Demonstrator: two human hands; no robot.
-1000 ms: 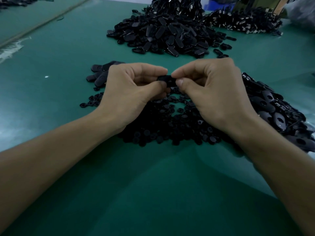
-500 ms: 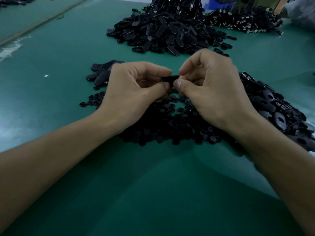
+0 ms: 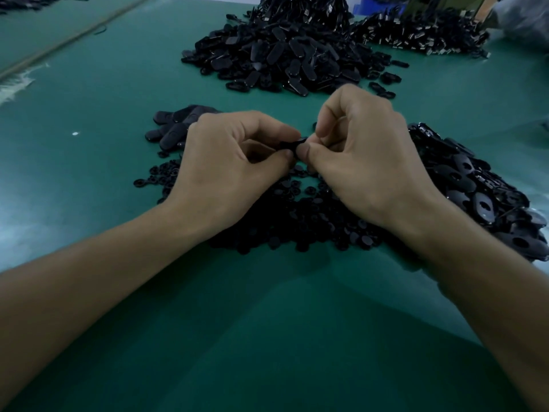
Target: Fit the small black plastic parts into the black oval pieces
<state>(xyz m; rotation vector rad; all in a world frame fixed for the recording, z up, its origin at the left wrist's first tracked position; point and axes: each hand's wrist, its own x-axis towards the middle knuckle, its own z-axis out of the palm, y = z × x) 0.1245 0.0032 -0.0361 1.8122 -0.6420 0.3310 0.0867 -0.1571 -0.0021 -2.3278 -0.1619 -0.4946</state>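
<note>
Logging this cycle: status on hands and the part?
Left hand and right hand both pinch one black piece, above the small-parts pile. Fit hidden by fingers. Nothing in the way.

The table (image 3: pixel 267 337) wears a smooth green mat with a faint sheen. The heap of small parts (image 3: pixel 297 224) at its centre looks like matt black plastic, as does the oval piece (image 3: pixel 292 145) pinched in the fingers (image 3: pixel 306 150). The oval pieces (image 3: pixel 475 191) at 3 o'clock and the pile (image 3: pixel 285 52) at 12 o'clock are smooth, softly glossy black plastic, while the far pile (image 3: pixel 416 34) at 1 o'clock shows bright, metal-like glints.
</note>
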